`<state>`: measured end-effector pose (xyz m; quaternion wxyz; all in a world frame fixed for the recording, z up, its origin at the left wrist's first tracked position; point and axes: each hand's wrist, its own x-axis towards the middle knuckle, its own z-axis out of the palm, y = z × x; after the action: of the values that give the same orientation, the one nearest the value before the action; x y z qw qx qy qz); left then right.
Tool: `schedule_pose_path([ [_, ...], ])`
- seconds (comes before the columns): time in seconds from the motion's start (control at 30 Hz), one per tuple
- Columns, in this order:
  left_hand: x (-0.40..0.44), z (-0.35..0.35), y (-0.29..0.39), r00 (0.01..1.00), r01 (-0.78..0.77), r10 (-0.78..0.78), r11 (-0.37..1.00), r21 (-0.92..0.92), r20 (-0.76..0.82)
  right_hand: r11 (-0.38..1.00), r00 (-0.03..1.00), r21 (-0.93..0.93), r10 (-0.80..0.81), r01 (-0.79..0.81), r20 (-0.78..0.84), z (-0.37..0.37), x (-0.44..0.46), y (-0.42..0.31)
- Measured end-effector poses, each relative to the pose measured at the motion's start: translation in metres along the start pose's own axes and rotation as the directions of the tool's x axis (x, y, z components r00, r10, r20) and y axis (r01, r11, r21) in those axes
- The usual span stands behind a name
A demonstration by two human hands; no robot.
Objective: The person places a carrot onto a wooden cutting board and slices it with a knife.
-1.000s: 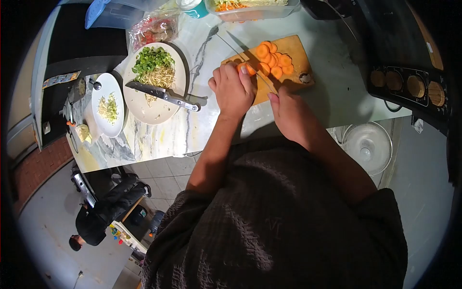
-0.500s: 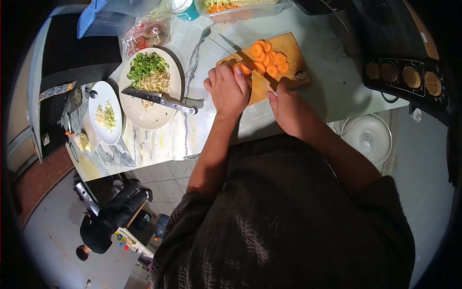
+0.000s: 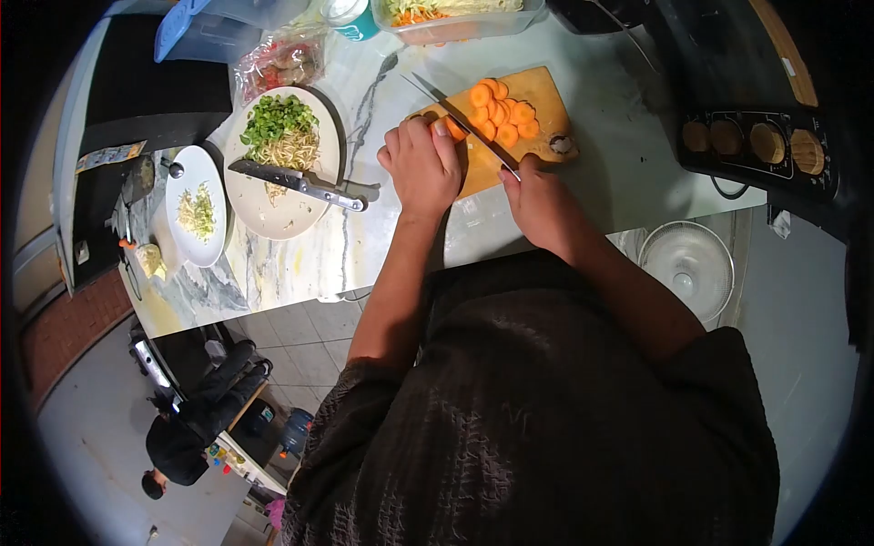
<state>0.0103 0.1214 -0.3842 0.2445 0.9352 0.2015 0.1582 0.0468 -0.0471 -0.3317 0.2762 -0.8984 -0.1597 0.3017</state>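
- Head view: the left hand [image 3: 421,173] grips a carrot piece [image 3: 452,128] on the wooden board [image 3: 482,178]; the right hand [image 3: 546,207] is closed around the handle of a knife [image 3: 489,145].
- Cut carrot slices [image 3: 505,113] lie across the blade from that piece.
- The carrot is probably light, stiff, and slippery where cut; best held from above, fingertips tucked back from the edge.
- The teal cup [image 3: 359,20] bears white marks, too small to read; lettering on the dark shirt [image 3: 519,382] is too faint to make out.
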Motion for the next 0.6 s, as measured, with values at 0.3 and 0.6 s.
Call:
schedule_pose_path([
  [0.3,-0.004,-0.008,-0.001,0.998,-0.054,0.055,0.998,-0.026,0.02,0.995,1.0,0.095,-0.025,0.024,0.002,-0.001,-0.016,0.008],
  [0.6,0.0,-0.016,0.007,0.998,0.024,-0.021,0.998,-0.053,0.054,0.995,0.998,0.084,0.051,-0.055,0.047,0.001,-0.014,0.008],
])
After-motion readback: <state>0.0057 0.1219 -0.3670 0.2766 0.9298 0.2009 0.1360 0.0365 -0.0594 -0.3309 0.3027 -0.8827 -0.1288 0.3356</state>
